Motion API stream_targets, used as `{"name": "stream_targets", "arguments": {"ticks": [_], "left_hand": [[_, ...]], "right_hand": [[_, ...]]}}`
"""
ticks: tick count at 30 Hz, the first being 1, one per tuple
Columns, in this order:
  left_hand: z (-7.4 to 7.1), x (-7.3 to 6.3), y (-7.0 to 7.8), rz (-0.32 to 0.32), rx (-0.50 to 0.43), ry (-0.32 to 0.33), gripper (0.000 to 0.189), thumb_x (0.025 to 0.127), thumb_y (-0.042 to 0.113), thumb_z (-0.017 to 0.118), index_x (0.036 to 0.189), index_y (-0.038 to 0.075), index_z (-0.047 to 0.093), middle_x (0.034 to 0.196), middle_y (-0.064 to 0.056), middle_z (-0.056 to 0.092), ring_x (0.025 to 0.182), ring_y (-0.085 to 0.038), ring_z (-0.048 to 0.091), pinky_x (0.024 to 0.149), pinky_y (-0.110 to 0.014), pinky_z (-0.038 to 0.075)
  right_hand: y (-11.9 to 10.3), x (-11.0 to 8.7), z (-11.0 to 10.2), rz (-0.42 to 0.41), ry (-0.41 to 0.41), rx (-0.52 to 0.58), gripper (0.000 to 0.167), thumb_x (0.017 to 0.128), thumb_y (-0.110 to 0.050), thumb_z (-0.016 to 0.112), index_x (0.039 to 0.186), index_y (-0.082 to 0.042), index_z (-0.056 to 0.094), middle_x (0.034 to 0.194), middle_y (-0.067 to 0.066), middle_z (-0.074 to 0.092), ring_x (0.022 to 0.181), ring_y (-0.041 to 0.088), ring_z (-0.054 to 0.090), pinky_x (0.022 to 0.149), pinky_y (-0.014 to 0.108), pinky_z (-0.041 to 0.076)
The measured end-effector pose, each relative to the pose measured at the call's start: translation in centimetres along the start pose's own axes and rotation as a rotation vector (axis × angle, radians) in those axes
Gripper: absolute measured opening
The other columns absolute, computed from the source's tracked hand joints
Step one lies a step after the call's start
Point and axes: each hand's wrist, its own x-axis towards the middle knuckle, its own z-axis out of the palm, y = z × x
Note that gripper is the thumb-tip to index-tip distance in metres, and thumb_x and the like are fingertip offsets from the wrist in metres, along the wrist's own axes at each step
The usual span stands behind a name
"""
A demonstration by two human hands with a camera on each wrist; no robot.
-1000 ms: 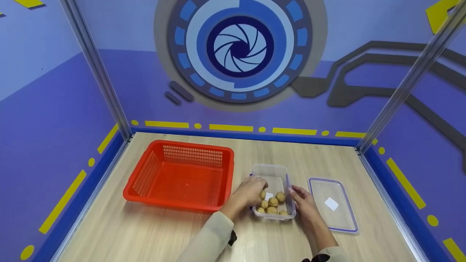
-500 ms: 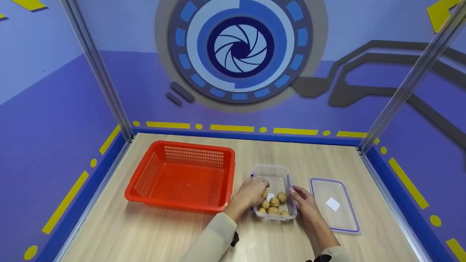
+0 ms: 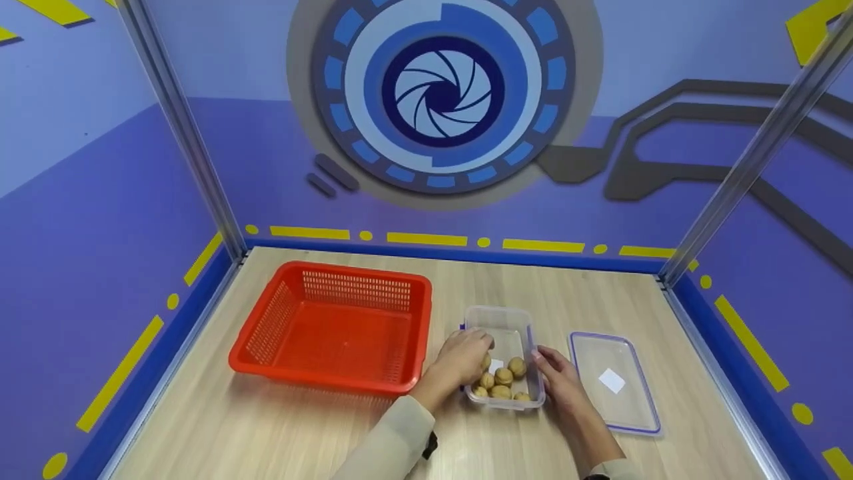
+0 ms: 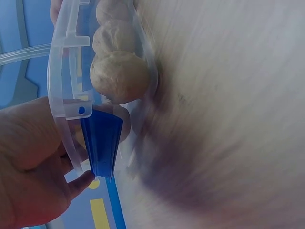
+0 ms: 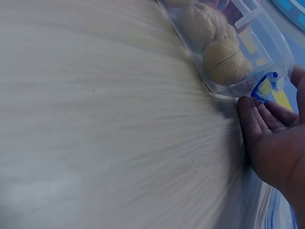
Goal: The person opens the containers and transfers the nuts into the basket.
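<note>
A clear plastic food container (image 3: 510, 319) with blue side latches stands on the table, holding several walnuts (image 3: 504, 377) in its near half. My left hand (image 3: 463, 357) reaches over the container's left wall with bent fingers, right above a walnut (image 3: 486, 363) that it partly covers. Its fingertips are hidden, so whether they grip that walnut cannot be told. In the left wrist view, one finger (image 4: 81, 183) touches the tip of the blue latch (image 4: 101, 143). My right hand (image 3: 563, 379) holds the container's right side, thumb at the rim, other fingers (image 5: 249, 114) low outside near a latch.
Left of the container stands a red plastic basket (image 3: 346, 340) with slotted walls and nothing visible in it. A clear lid (image 3: 616, 407) with a blue seal lies flat at the right. Printed panels (image 3: 433, 213) and metal posts border the wooden table (image 3: 266, 433).
Both hands and the container keep nearly the same place relative to each other. The whole head view has shifted slightly, so everything appears a little lower and further right.
</note>
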Motion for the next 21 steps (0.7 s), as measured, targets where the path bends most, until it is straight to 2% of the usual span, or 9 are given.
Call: {"name": "stream_targets", "arguments": {"ticks": [2, 10, 21], "left_hand": [[-0.07, -0.05, 0.06, -0.006, 0.007, -0.008, 0.017, 0.100, 0.021, 0.069, 0.116, 0.017, 0.072, 0.117, 0.002, 0.070, 0.115, -0.017, 0.064, 0.099, -0.036, 0.052], [0.21, -0.02, 0.10, -0.026, 0.023, -0.047, 0.018, 0.101, 0.022, 0.067, 0.117, 0.018, 0.073, 0.120, 0.003, 0.070, 0.118, -0.016, 0.062, 0.101, -0.036, 0.050], [0.13, 0.01, 0.29, -0.039, -0.008, -0.057, 0.018, 0.101, 0.021, 0.067, 0.117, 0.018, 0.074, 0.123, 0.003, 0.070, 0.120, -0.015, 0.060, 0.104, -0.037, 0.048]], "right_hand": [[0.00, -0.02, 0.02, -0.002, 0.002, -0.016, 0.063, 0.108, -0.030, 0.064, 0.155, 0.005, 0.041, 0.157, 0.027, 0.045, 0.145, 0.038, 0.044, 0.109, 0.041, 0.048], [0.09, -0.01, 0.02, -0.002, 0.000, -0.043, 0.065, 0.108, -0.034, 0.064, 0.156, 0.004, 0.041, 0.159, 0.027, 0.044, 0.148, 0.038, 0.041, 0.118, 0.050, 0.038], [0.08, -0.13, -0.04, -0.015, 0.004, -0.060, 0.064, 0.109, -0.035, 0.062, 0.156, 0.004, 0.042, 0.158, 0.027, 0.044, 0.146, 0.038, 0.042, 0.117, 0.048, 0.039]]}}
